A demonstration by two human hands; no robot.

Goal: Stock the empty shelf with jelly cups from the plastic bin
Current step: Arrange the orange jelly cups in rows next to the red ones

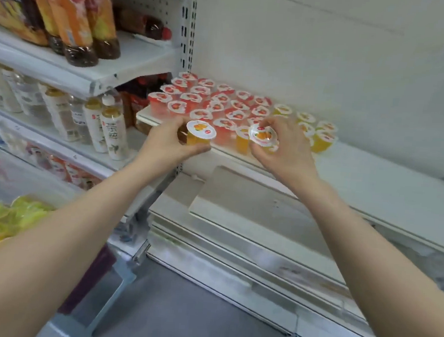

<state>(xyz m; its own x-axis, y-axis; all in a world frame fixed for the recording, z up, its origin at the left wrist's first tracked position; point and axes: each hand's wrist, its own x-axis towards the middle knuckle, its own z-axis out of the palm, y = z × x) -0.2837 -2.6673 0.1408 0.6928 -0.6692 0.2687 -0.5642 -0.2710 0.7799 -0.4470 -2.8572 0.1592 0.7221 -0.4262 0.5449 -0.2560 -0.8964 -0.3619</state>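
My left hand (168,141) grips an orange jelly cup (199,134) upright, just in front of the white shelf (369,177). My right hand (283,149) holds a second orange jelly cup (262,135), tilted with its foil lid toward me, at the shelf's front edge. Several red jelly cups (210,98) stand in rows on the shelf's left part. Several orange cups (321,135) stand to their right. The plastic bin (4,220) with yellow and orange cups shows at the lower left, partly behind my left forearm.
Bottled drinks (68,15) fill the upper left shelf; pale tea bottles (109,130) line the one below. A perforated upright post (187,32) divides the two shelf bays. A white shelf panel (240,196) lies on the lower shelf. The grey floor (190,320) is below.
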